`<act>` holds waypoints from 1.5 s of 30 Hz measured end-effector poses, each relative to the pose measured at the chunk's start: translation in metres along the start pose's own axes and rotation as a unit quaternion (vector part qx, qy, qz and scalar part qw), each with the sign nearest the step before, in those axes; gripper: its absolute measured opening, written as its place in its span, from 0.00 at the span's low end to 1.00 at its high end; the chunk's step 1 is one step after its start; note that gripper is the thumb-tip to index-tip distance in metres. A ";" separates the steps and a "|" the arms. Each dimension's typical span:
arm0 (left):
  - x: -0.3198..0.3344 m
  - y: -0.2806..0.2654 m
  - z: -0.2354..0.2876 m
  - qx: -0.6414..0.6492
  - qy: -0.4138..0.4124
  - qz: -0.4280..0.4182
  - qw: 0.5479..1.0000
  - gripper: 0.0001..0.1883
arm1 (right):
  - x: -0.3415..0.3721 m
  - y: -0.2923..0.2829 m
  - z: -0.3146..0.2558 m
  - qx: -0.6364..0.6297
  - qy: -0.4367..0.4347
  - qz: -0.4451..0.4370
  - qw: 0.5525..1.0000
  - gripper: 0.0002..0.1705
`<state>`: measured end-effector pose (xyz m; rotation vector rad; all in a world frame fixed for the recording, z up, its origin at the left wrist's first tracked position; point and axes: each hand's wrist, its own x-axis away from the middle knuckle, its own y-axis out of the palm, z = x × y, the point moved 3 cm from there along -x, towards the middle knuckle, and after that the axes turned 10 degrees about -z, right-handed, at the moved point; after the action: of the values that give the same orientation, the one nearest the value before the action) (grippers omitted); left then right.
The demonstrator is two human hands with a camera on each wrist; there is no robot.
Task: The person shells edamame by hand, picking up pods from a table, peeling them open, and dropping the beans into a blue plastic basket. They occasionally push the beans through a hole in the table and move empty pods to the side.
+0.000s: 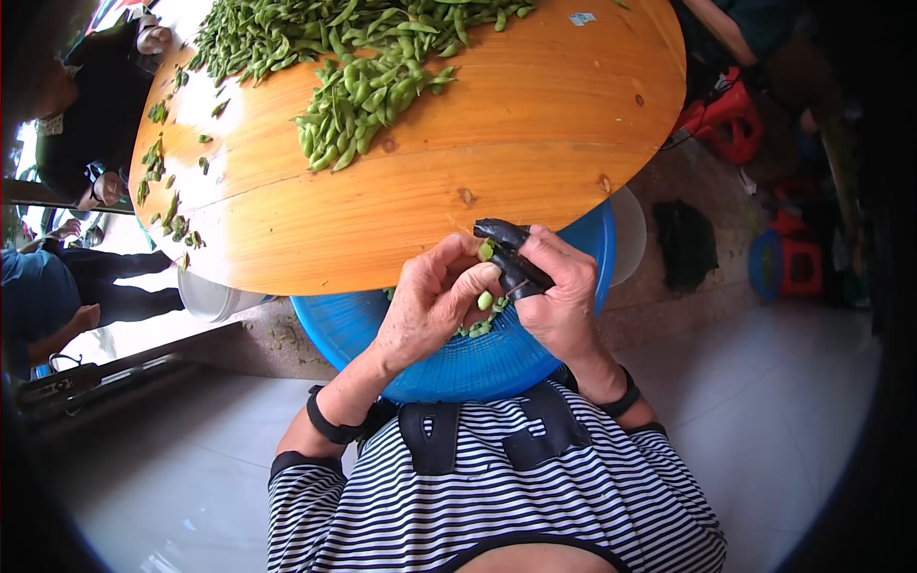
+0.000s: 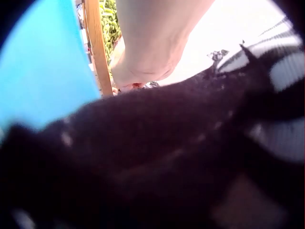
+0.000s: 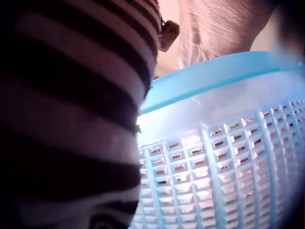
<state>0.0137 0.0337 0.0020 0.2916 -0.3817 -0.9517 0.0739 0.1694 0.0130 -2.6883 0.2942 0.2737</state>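
Left hand: fingers curled, pinching a small green bean pod. Right hand: black-covered fingers curled, gripping the same pod; hands close together. Pale green oval bean just below left thumb. Beneath: round blue plastic basket. Beyond: orange-brown wooden table bearing heaped green pods.

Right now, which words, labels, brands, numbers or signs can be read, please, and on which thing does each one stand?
No text can be read for certain.
Small pale blue-and-white piece on the wooden table: any print is too small to read.
Large dark shapes on the striped clothing: I cannot tell if they are letters or numbers.
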 end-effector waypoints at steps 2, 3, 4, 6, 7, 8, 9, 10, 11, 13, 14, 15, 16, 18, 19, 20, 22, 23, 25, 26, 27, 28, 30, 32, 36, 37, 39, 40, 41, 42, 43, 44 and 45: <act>0.001 -0.003 0.000 -0.014 -0.075 0.026 0.997 0.10 | 0.000 -0.002 0.002 -0.038 0.007 -0.009 0.999 0.21; 0.000 -0.006 0.000 0.030 -0.072 -0.002 0.997 0.10 | 0.000 -0.004 0.005 -0.164 0.111 -0.032 0.980 0.22; 0.000 -0.007 0.001 0.030 -0.070 -0.002 0.997 0.10 | 0.001 -0.004 0.010 -0.285 0.211 -0.053 0.933 0.23; -0.001 -0.005 0.005 -0.053 -0.066 -0.048 0.995 0.12 | 0.003 -0.014 0.013 -0.309 0.189 -0.060 0.930 0.25; 0.001 -0.003 0.016 -0.152 -0.086 -0.065 0.982 0.09 | 0.006 -0.022 0.015 -0.325 0.180 -0.039 0.928 0.24; 0.000 -0.007 0.022 -0.154 -0.084 -0.063 0.982 0.09 | 0.007 -0.032 0.017 -0.341 0.169 -0.021 0.924 0.24; -0.002 -0.010 0.032 -0.296 -0.006 -0.090 0.951 0.07 | 0.010 -0.047 0.016 -0.290 0.182 0.019 0.939 0.24; -0.003 -0.011 0.043 -0.430 0.069 -0.113 0.893 0.04 | 0.014 -0.064 0.015 -0.239 0.195 0.059 0.949 0.24; -0.008 -0.017 0.055 -0.477 0.051 -0.068 0.875 0.04 | 0.021 -0.082 0.016 -0.196 0.191 0.080 0.958 0.23; -0.024 -0.039 0.069 -0.568 0.121 0.056 0.813 0.02 | 0.035 -0.125 0.038 -0.009 0.190 0.096 0.977 0.23; -0.036 -0.051 0.078 -0.615 0.178 0.093 0.762 0.01 | 0.042 -0.141 0.054 0.133 0.189 0.090 0.969 0.23; -0.047 -0.061 0.085 -0.657 0.162 0.126 0.726 0.05 | 0.047 -0.147 0.061 0.134 0.188 0.091 0.969 0.23; -0.057 -0.068 0.091 -0.704 0.150 0.155 0.677 0.07 | 0.052 -0.152 0.067 0.268 0.263 0.062 0.925 0.24; -0.077 -0.083 0.092 -0.755 0.111 0.181 0.621 0.08 | 0.059 -0.159 0.075 0.395 0.331 0.034 0.856 0.25; -0.084 -0.090 0.090 -0.755 0.112 0.180 0.620 0.08 | 0.061 -0.161 0.080 0.402 0.360 0.013 0.842 0.27; -0.089 -0.096 0.088 -0.772 0.107 0.184 0.599 0.09 | 0.063 -0.162 0.086 0.408 0.388 -0.009 0.827 0.30; -0.092 -0.100 0.087 -0.789 0.103 0.186 0.576 0.10 | 0.075 -0.163 0.107 0.425 0.352 0.011 0.834 0.30; -0.093 -0.101 0.087 -0.795 0.090 0.181 0.573 0.10 | 0.079 -0.164 0.112 0.442 0.315 0.030 0.839 0.30; -0.093 -0.101 0.088 -0.801 0.080 0.173 0.568 0.10 | 0.072 -0.166 0.112 0.402 0.356 0.008 0.843 0.31; -0.090 -0.100 0.089 -0.779 0.079 0.183 0.594 0.08 | 0.069 -0.166 0.114 0.362 0.393 -0.017 0.845 0.33; -0.086 -0.100 0.090 -0.756 0.078 0.193 0.620 0.06 | 0.068 -0.165 0.115 0.362 0.394 -0.015 0.845 0.33; -0.082 -0.101 0.089 -0.757 0.078 0.193 0.620 0.06 | 0.067 -0.164 0.115 0.390 0.374 0.006 0.842 0.30; -0.071 -0.097 0.092 -0.728 0.196 0.169 0.634 0.04 | 0.059 -0.160 0.105 0.417 0.352 0.027 0.838 0.28; -0.060 -0.086 0.096 -0.679 0.171 0.161 0.695 0.03 | 0.044 -0.154 0.075 0.354 0.271 0.095 0.890 0.23; -0.041 -0.059 0.085 -0.368 0.052 0.057 0.926 0.03 | 0.019 -0.104 0.041 0.014 0.175 0.118 0.977 0.21; -0.038 -0.056 0.074 -0.324 0.046 0.036 0.944 0.04 | 0.014 -0.090 0.034 -0.075 0.191 0.068 0.976 0.21; -0.032 -0.038 0.065 -0.201 0.021 0.008 0.979 0.04 | 0.002 -0.061 0.017 -0.206 0.187 -0.005 0.960 0.22; -0.031 -0.035 0.059 -0.138 0.014 -0.016 0.990 0.04 | -0.005 -0.049 0.010 -0.249 0.169 -0.027 0.953 0.21; -0.030 -0.031 0.054 -0.108 0.012 -0.001 0.994 0.04 | -0.009 -0.042 0.013 -0.266 0.174 -0.066 0.946 0.21; -0.030 -0.030 0.049 -0.108 0.012 -0.001 0.994 0.04 | -0.012 -0.034 0.014 -0.282 0.178 -0.105 0.937 0.20; -0.031 -0.032 0.043 -0.091 0.014 0.013 0.996 0.04 | -0.015 -0.026 0.011 -0.358 0.193 -0.100 0.908 0.18; -0.031 -0.033 0.039 -0.074 0.015 0.027 0.997 0.04 | -0.017 -0.023 0.010 -0.358 0.194 -0.101 0.908 0.18; -0.030 -0.032 0.037 -0.043 0.021 0.039 0.998 0.04 | -0.019 -0.019 0.010 -0.399 0.200 -0.117 0.887 0.18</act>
<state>-0.0419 0.0385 0.0162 0.2173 -0.3108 -0.8823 0.0591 0.1937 0.0162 -3.5484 -0.0585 -0.3229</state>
